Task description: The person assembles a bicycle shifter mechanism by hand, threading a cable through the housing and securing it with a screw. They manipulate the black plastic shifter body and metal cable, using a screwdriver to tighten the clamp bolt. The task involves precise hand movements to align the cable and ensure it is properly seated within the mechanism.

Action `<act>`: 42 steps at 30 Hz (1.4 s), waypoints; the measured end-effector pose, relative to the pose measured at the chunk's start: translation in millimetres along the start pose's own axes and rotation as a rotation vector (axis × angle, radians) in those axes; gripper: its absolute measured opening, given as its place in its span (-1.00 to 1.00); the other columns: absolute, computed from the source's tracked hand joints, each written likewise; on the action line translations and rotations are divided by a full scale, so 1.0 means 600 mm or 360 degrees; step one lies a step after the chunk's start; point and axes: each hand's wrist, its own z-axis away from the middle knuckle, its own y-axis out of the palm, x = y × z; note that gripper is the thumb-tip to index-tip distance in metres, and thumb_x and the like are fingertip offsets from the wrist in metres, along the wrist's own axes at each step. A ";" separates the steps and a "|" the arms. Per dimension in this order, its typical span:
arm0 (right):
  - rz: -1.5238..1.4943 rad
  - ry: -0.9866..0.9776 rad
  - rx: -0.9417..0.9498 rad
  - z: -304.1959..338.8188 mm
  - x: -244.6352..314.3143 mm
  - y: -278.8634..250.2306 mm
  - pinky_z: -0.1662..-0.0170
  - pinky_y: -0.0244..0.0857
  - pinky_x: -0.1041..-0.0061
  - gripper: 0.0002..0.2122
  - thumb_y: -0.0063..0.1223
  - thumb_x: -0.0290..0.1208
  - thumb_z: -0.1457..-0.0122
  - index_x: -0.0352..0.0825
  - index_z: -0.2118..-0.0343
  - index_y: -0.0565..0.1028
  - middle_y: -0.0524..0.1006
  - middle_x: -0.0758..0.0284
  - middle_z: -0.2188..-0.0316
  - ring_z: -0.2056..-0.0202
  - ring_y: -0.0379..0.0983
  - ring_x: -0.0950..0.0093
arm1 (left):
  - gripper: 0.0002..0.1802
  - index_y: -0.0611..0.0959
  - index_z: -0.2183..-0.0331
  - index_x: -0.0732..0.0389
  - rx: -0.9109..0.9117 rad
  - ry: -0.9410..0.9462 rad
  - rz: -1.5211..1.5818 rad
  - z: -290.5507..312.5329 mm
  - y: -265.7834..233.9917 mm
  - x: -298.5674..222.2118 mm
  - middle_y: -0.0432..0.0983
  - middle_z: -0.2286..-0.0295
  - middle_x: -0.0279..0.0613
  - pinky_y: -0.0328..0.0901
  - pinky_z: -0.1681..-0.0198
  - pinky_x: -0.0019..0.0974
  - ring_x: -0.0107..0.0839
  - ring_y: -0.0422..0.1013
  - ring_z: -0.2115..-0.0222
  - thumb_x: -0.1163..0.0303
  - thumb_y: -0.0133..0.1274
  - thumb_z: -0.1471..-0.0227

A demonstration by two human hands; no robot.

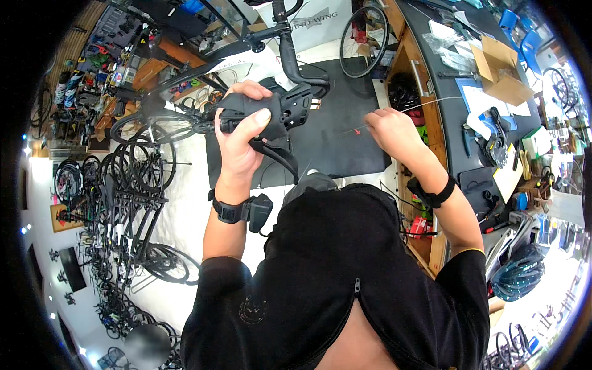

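While the left hand (242, 132) wraps firmly around the black rubber-hooded brake and shift lever (280, 114) at the end of a black drop handlebar (290, 58), its thumb pressed across the hood, the right hand (391, 131) pinches a thin silver steel cable (435, 102) between fingertips and thumb, just to the right of the lever. The cable runs up and to the right from that hand, over the edge of the long dark work surface (453, 117), and a short stretch with a small red mark points left toward the lever. The lever sits in front of the person's chest, above a black floor mat (345, 135), still joined to the black bicycle frame (203, 55) that stretches away to the upper left. Both wrists carry black bands. On the surface to the right lie an open cardboard box (501, 68) and papers, and a dark blue-green cycling helmet (517, 272) rests lower down. Rows of parked bicycles (123, 203) fill the floor at the left.
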 end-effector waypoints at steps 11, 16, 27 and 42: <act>0.0140 0.0084 -0.0153 -0.032 -0.023 -0.048 0.25 0.38 0.34 -0.93 0.11 -0.50 0.04 -0.31 0.44 0.51 0.48 0.30 0.51 0.34 0.44 0.30 | -0.65 0.54 0.32 0.30 0.0053 0.0063 -0.0199 -0.075 -0.026 0.016 0.44 0.31 -0.19 0.28 0.13 -0.39 -0.42 0.38 0.27 0.42 0.24 0.23; 0.0166 0.0124 -0.0194 -0.057 -0.042 -0.064 0.25 0.36 0.37 -0.94 0.12 -0.52 0.04 -0.32 0.46 0.53 0.46 0.32 0.52 0.34 0.42 0.31 | -0.67 0.54 0.34 0.30 0.0027 0.0067 -0.0086 -0.106 -0.050 0.011 0.43 0.32 -0.17 0.28 0.12 -0.38 -0.40 0.37 0.26 0.43 0.23 0.23; 0.0021 0.0076 -0.0068 -0.106 -0.036 -0.038 0.19 0.35 0.36 -0.95 0.07 -0.56 0.01 -0.33 0.45 0.51 0.44 0.29 0.48 0.29 0.40 0.28 | -0.68 0.53 0.34 0.30 -0.0073 0.0138 -0.0255 -0.121 -0.099 0.021 0.42 0.32 -0.18 0.22 0.07 -0.36 -0.39 0.37 0.24 0.46 0.23 0.23; -0.0135 -0.0106 0.0055 -0.103 -0.022 0.021 0.20 0.36 0.39 -0.93 0.05 -0.61 0.06 -0.36 0.46 0.47 0.44 0.26 0.46 0.30 0.39 0.28 | -0.69 0.50 0.32 0.30 -0.0190 0.0128 -0.0273 -0.088 -0.117 0.007 0.37 0.32 -0.16 0.20 0.00 -0.31 -0.35 0.34 0.20 0.48 0.18 0.21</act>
